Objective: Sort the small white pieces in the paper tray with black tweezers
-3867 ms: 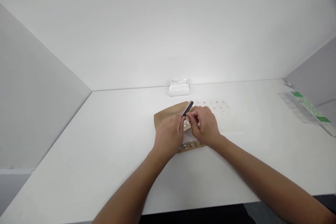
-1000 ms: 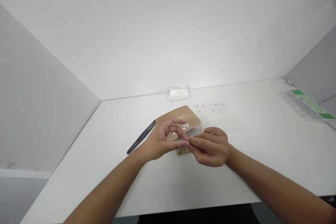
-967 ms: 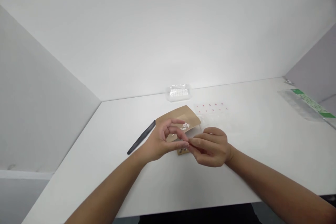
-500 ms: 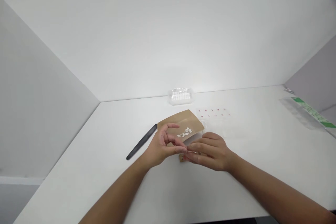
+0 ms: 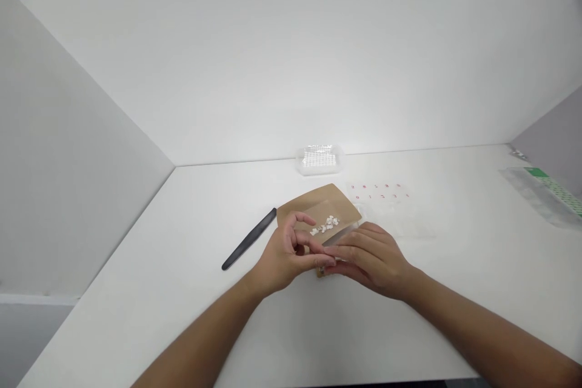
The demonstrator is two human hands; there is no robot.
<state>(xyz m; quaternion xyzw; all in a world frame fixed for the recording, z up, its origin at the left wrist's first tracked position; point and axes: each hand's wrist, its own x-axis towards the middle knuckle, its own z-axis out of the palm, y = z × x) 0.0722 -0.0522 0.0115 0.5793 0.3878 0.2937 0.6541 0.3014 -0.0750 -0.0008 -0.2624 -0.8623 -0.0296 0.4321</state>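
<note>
My left hand point(image 5: 286, 254) and my right hand point(image 5: 373, 257) meet fingertip to fingertip just in front of a brown paper sheet point(image 5: 318, 209). Both pinch something tiny between thumb and finger that I cannot make out. A small heap of white bits point(image 5: 325, 225) lies on the brown sheet just beyond my fingers. A narrow brown strip with small metal studs point(image 5: 321, 270) peeks out under my fingers. Black tweezers point(image 5: 249, 247) lie on the table left of my left hand, held by neither hand.
A clear plastic tray point(image 5: 319, 159) stands at the back wall. A transparent sheet with red marks point(image 5: 379, 191) lies right of the brown paper. A clear bag with a green strip point(image 5: 548, 194) lies at the far right. White walls close in the table point(image 5: 182, 291).
Earlier my hands held the black tweezers over the brown sheet; now the tweezers lie on the table to the left. Over the last second my hands sank slightly and stayed pinched together.
</note>
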